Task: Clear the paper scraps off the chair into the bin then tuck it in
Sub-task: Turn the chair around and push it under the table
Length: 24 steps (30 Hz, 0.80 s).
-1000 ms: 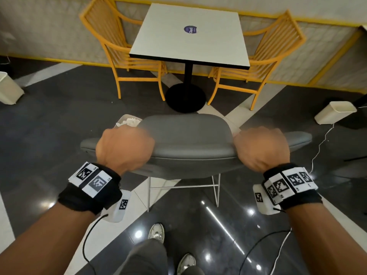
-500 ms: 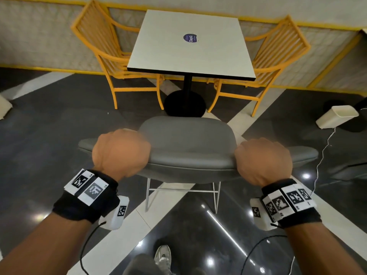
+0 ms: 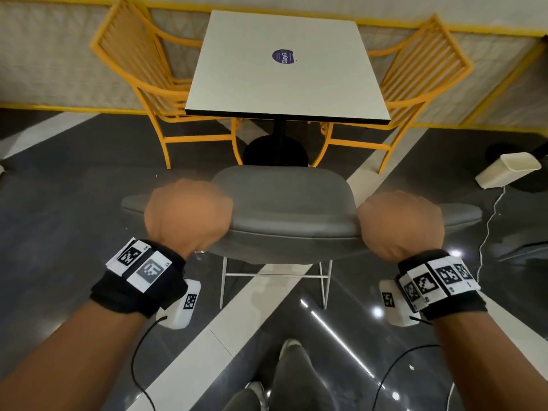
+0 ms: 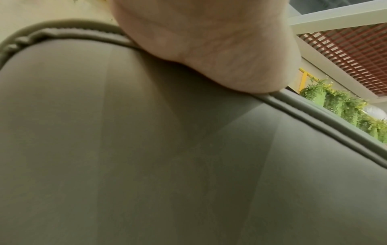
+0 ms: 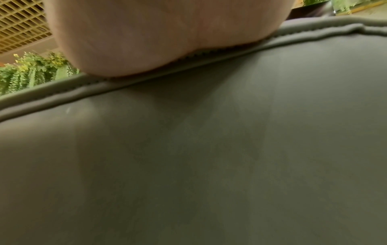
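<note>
A grey padded chair point(image 3: 284, 203) on thin white metal legs stands in front of me, facing the white square table point(image 3: 284, 66). My left hand point(image 3: 186, 215) grips the left part of the backrest's top edge, and my right hand point(image 3: 400, 223) grips the right part. The fingers of both hands curl over the far side and are hidden. In the left wrist view my palm point(image 4: 209, 49) presses on the chair back point(image 4: 167, 157) at its piped seam. The right wrist view likewise has my palm point(image 5: 146, 36) on the chair back point(image 5: 209, 149). No paper scraps show on the seat.
Two yellow slatted chairs point(image 3: 154, 81) point(image 3: 415, 84) flank the table, whose black round base point(image 3: 275, 152) sits just beyond the grey chair. A cream bin point(image 3: 507, 170) lies tipped on the floor at the right, a white cable beside it. My feet stand behind the chair.
The grey chair has moved forward toward the table with both hands on its back. A bin holding white paper, seen left of the chair a second ago, is now out of sight.
</note>
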### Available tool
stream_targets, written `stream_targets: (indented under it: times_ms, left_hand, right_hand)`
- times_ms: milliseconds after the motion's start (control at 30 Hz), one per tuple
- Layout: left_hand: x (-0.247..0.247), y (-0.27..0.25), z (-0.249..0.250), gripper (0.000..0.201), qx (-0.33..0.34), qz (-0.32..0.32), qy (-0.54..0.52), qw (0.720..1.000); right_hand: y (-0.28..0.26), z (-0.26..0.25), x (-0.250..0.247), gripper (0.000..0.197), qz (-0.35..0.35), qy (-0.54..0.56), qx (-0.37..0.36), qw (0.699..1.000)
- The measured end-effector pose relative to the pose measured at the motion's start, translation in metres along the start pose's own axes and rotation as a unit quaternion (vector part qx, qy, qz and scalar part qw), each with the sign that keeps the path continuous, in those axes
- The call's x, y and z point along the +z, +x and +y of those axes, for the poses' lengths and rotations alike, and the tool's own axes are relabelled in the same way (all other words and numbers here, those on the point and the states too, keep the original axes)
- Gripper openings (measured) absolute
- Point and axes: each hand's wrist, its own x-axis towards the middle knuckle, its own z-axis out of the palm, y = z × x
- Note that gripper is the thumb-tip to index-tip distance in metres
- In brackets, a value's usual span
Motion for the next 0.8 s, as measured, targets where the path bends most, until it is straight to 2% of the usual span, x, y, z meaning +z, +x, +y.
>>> stream_targets:
  times_ms: [333, 800]
  left_hand:
    - [0.02, 0.088, -0.004, 0.033, -0.004, 0.023, -0.008, 1.0]
    - [0.045, 0.22, -0.006, 0.037, -0.006, 0.023, -0.003, 1.0]
  right_hand:
    - [0.095, 0.002, 0.017, 0.045, 0.025, 0.014, -0.02, 0.999]
    - [0.231, -0.001, 0.031, 0.043, 0.025, 0.039, -0.026, 0.999]
